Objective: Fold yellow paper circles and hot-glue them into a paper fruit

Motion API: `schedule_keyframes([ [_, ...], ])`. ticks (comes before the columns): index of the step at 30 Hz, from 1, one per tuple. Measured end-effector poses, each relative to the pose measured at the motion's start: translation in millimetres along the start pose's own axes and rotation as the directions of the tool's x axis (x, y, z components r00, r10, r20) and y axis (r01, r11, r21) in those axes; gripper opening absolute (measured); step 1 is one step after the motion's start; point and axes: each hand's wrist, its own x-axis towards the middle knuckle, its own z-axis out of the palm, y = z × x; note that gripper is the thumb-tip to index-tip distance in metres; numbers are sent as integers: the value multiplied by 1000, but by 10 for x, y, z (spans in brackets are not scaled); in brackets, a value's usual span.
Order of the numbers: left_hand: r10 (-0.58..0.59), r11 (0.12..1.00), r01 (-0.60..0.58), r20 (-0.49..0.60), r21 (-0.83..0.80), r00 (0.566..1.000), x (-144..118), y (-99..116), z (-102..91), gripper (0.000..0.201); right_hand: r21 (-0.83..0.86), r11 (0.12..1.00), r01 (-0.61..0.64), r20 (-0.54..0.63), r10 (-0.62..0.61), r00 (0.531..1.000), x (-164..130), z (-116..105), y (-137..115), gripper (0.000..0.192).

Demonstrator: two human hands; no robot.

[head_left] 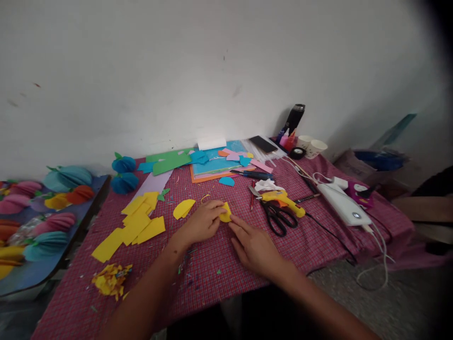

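Observation:
A small folded piece of yellow paper (pixel 225 215) with a rounded edge lies at the table's middle, between my hands. My left hand (pixel 205 221) holds it from the left, fingers bent over its top side. With fingertips on its lower right edge, my right hand (pixel 256 245) grips the same piece; the thumb is partly hidden. Left of my hands rest yellow half-circle cutouts (pixel 184 208). Farther left is a loose pile of yellow paper rectangles (pixel 136 224). Black-handled scissors (pixel 278 218) and a yellow glue gun (pixel 286 202) lie right of my hands.
Cut yellow scraps (pixel 112 281) are heaped at the front left. Coloured sheets (pixel 212 165) lie along the wall. A white power bank (pixel 343 205) with cables, paper cups (pixel 316 148) and a black bottle (pixel 295 118) stand right. Paper pumpkins (pixel 123 182) sit left.

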Motion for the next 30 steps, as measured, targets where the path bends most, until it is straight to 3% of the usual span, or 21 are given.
schedule_keyframes([
  [5,-26,999,26,-15,-30,1000,-8,9,-9,41,-13,1000,-2,38,3,999,62,-25,-24,48],
  [13,-45,999,45,-10,-28,999,27,53,-23,24,-28,1000,12,61,-10,998,90,-18,-35,47],
  [30,-61,998,61,-6,15,998,48,73,-18,38,-49,999,14,72,-10,997,107,-66,-60,44],
])
